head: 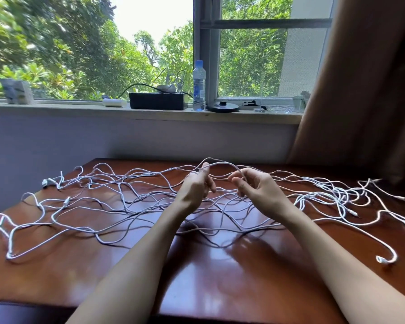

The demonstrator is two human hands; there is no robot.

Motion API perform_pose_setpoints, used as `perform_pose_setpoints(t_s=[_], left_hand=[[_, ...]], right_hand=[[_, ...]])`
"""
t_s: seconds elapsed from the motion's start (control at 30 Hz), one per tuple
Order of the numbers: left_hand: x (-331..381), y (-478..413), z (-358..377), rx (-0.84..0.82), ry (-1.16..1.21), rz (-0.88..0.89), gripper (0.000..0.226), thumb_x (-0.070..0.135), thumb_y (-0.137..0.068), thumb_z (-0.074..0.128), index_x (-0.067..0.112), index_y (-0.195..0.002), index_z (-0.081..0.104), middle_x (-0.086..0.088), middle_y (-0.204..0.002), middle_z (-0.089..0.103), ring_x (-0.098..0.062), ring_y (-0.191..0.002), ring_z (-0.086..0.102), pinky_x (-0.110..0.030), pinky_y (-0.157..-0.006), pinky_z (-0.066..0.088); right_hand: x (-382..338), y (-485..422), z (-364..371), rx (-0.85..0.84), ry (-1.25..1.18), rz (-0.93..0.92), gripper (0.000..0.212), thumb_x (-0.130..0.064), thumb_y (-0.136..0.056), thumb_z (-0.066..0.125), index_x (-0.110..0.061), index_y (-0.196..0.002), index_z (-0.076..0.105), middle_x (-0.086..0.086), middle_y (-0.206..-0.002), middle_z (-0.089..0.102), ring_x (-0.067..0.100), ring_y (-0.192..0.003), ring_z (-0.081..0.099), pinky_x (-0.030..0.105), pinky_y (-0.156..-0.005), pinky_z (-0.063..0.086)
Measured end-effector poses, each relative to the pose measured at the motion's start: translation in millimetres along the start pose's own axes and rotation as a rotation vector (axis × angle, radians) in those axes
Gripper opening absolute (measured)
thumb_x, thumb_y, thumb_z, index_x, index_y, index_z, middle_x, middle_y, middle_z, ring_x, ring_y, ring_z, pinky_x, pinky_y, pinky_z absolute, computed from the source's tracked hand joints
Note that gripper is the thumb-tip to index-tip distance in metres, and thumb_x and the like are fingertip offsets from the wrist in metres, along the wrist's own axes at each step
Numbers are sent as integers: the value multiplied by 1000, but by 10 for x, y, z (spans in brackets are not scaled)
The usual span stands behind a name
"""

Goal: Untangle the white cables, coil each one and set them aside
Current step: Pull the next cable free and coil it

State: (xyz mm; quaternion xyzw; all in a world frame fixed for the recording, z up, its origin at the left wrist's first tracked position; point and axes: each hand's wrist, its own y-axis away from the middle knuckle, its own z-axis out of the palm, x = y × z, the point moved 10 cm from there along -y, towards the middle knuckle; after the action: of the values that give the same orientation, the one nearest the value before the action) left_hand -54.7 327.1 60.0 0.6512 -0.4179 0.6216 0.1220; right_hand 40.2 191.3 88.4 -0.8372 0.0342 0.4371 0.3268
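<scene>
Several white cables [84, 206] lie tangled and spread across the reddish-brown wooden table [208, 265], from its left edge to its right edge. One white cable strand [222, 163] arches up off the table between my hands. My left hand [197, 185] pinches that strand at its left end, fingers pointing up. My right hand [253, 185] has its fingers curled round the strand's right end, just above the tangle. A denser knot of cables [337, 195] sits to the right of my right hand.
Beyond the table is a wall and a windowsill [150, 114] with a black box [158, 101], a water bottle [199, 86], a round black lid [222, 106] and small items. A brown curtain [365, 90] hangs at the right.
</scene>
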Motion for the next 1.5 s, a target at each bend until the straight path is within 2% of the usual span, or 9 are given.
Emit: perform_pose_setpoints(t_s=[0.17, 0.33, 0.43, 0.6, 0.8, 1.07, 1.3, 1.4, 1.5], left_hand=[[-28, 18, 126, -118, 231, -163, 71, 40, -106, 14, -1, -65, 54, 5, -38, 20, -6, -32, 12, -16, -35, 13], [-69, 80, 254, -252, 420, -311, 76, 43, -100, 11, -1, -58, 56, 7, -45, 20, -7, -37, 12, -12, -43, 9], [5, 148, 358, -345, 535, -301, 65, 43, -88, 24, 3, -52, 59, 7, -44, 22, -7, -41, 12, -18, -46, 6], [160, 180, 364, -378, 790, -236, 54, 38, -82, 31, 3, -52, 58, 5, -45, 21, -7, -41, 17, -22, -49, 6], [316, 152, 160, -234, 1099, -119, 42, 32, -85, 31, 7, -56, 50, -1, -55, 17, -15, -46, 10, -24, -47, 11], [204, 32, -178, -29, 1478, -96, 49, 34, -101, 28, 1, -98, 65, -1, -64, 32, -14, -43, 27, -24, -45, 21], [17, -54, -220, 156, 1207, -178, 45, 45, -109, 24, 16, -123, 55, 2, -64, 34, -11, -52, 28, -23, -58, 28], [24, -59, -175, 179, 986, -163, 39, 40, -110, 25, 19, -129, 52, 4, -62, 33, -9, -50, 26, -24, -59, 25], [68, -74, -210, 215, 691, -58, 33, 30, -111, 27, 18, -126, 54, 4, -61, 36, -8, -50, 31, -23, -56, 28]], right_hand=[[-29, 6, 39, -27, -108, 5, 15, -10, -103, 55, -8, -114, 64, 1, -71, 65, 17, -74, 68, 24, -75, 55], [27, -14, -155, 168, -286, 82, 10, -9, -101, 59, -7, -111, 59, 9, -74, 58, 15, -58, 57, 36, -53, 59], [81, -14, -315, 287, -201, 95, 4, -15, -96, 68, -13, -98, 64, 4, -74, 60, 9, -54, 53, 25, -41, 45], [88, -10, -418, 333, 34, 68, 7, -24, -90, 76, -19, -89, 71, -3, -69, 62, 2, -54, 53, 16, -54, 43], [106, -16, -290, 210, 297, 56, 19, -39, -82, 82, -23, -80, 73, -5, -64, 65, 0, -53, 53, 15, -56, 42], [28, 36, 136, -110, 340, -75, 14, -33, -88, 78, -26, -100, 79, -5, -59, 58, 4, -53, 44, 23, -58, 41], [-10, 111, 339, -219, 171, -21, 16, -17, -92, 74, -14, -106, 80, -19, -67, 68, -6, -62, 57, 13, -64, 46], [-118, 115, 312, -165, 125, -64, 20, -6, -92, 70, -14, -107, 79, -7, -83, 77, 2, -74, 66, 23, -74, 56], [-248, 106, 191, -35, 77, -142, 21, -6, -93, 69, -18, -107, 77, 3, -73, 69, 12, -63, 55, 33, -63, 48]])
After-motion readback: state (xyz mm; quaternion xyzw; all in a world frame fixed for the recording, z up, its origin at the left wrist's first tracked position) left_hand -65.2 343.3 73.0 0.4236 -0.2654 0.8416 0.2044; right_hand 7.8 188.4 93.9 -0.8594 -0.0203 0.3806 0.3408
